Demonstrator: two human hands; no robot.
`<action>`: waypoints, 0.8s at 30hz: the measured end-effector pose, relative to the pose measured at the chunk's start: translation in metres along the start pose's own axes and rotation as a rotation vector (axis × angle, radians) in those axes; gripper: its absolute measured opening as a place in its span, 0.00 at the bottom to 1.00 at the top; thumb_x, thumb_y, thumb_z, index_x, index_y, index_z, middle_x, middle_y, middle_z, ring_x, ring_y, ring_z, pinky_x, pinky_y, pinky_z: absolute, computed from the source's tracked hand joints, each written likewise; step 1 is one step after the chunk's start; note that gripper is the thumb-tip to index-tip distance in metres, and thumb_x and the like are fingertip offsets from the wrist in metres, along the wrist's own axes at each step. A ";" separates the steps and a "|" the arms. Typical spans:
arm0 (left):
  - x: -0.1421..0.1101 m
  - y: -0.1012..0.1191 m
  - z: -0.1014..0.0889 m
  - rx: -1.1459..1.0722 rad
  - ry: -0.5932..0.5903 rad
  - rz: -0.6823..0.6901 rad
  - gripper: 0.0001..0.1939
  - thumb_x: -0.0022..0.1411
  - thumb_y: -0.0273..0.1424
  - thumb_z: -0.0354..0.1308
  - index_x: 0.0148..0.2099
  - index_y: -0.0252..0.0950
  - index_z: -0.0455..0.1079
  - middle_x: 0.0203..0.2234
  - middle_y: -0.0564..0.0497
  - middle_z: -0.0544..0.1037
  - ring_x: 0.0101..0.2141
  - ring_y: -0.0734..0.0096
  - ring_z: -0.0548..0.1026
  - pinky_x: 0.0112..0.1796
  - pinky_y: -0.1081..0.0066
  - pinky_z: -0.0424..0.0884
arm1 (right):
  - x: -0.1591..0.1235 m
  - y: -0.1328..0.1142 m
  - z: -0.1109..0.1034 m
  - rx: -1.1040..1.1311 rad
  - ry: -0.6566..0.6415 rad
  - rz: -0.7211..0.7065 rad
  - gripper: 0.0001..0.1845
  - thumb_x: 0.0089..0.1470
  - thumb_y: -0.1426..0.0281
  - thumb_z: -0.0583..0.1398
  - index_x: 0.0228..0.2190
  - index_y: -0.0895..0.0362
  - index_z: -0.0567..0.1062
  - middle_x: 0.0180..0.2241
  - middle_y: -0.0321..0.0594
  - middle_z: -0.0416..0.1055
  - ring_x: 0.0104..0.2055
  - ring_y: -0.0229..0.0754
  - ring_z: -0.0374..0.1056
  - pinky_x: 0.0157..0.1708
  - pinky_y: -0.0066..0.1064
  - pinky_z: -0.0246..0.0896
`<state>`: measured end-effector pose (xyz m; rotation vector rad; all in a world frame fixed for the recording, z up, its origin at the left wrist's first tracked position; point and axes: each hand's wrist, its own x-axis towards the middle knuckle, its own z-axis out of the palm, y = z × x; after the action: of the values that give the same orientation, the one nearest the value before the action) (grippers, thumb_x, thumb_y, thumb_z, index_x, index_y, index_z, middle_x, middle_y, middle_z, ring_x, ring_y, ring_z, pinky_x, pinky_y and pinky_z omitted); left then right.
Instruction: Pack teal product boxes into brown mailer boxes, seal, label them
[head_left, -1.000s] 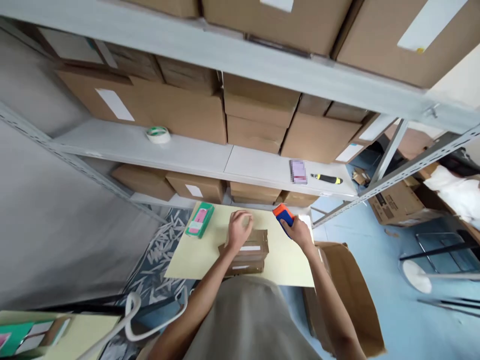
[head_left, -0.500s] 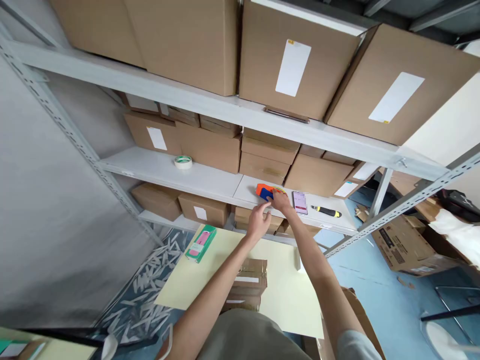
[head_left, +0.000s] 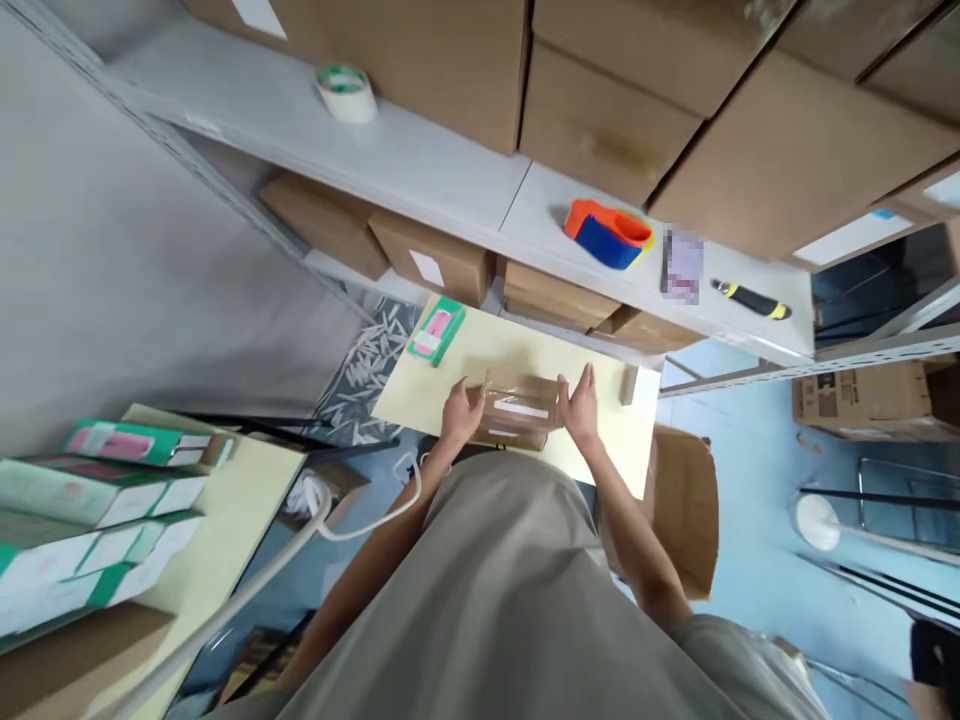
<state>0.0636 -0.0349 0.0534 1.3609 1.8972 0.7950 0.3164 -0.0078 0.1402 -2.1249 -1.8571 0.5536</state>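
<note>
Shelf (head_left: 435,165): bears an orange-and-blue tool (head_left: 606,238);
Pale yellow table (head_left: 600,465): beneath both hands;
Printed box (head_left: 862,402): on the floor at the right; its dark writing is too small to read;
Taped carton (head_left: 523,386): on the table, between the hands; long axis left to right, one end toward each hand;
Right hand (head_left: 580,405): spread open, thumb against the carton's right end, not closed round it;
Left hand (head_left: 461,413): loosely bent at the left end; cannot tell whether it grips;
White label (head_left: 521,409): parallel to the carton's long axis; writing unreadable

Blue floor (head_left: 754,435), grey wall (head_left: 187,260), pale shelving (head_left: 427,150).
</note>
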 end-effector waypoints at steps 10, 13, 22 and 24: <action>-0.012 -0.002 0.026 0.258 -0.181 -0.037 0.26 0.68 0.50 0.66 0.55 0.36 0.73 0.40 0.37 0.85 0.46 0.42 0.85 0.47 0.58 0.77 | -0.046 0.023 0.056 0.012 -0.361 0.277 0.40 0.77 0.52 0.44 0.74 0.70 0.52 0.58 0.64 0.79 0.60 0.59 0.78 0.56 0.38 0.69; -0.002 -0.006 0.017 0.237 -0.258 -0.053 0.15 0.72 0.46 0.62 0.45 0.38 0.74 0.35 0.38 0.84 0.43 0.44 0.85 0.47 0.57 0.77 | -0.044 0.036 0.052 0.048 -0.374 0.242 0.32 0.78 0.55 0.39 0.64 0.62 0.68 0.51 0.57 0.82 0.53 0.55 0.80 0.51 0.35 0.69; 0.015 -0.016 -0.023 -0.077 -0.198 0.179 0.21 0.66 0.28 0.59 0.61 0.38 0.77 0.54 0.40 0.80 0.43 0.62 0.84 0.47 0.63 0.83 | -0.058 0.048 0.016 0.386 -0.123 0.064 0.27 0.72 0.57 0.54 0.62 0.57 0.77 0.64 0.57 0.71 0.59 0.53 0.76 0.58 0.44 0.77; 0.014 -0.022 -0.020 -0.071 -0.197 0.157 0.25 0.64 0.24 0.57 0.62 0.38 0.76 0.55 0.41 0.80 0.43 0.63 0.84 0.49 0.63 0.83 | -0.061 0.052 0.023 0.424 -0.145 0.078 0.26 0.70 0.63 0.54 0.64 0.57 0.76 0.64 0.56 0.70 0.56 0.50 0.78 0.58 0.42 0.79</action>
<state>0.0326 -0.0290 0.0457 1.4987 1.6123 0.7663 0.3454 -0.0766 0.1040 -1.9170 -1.5547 1.0405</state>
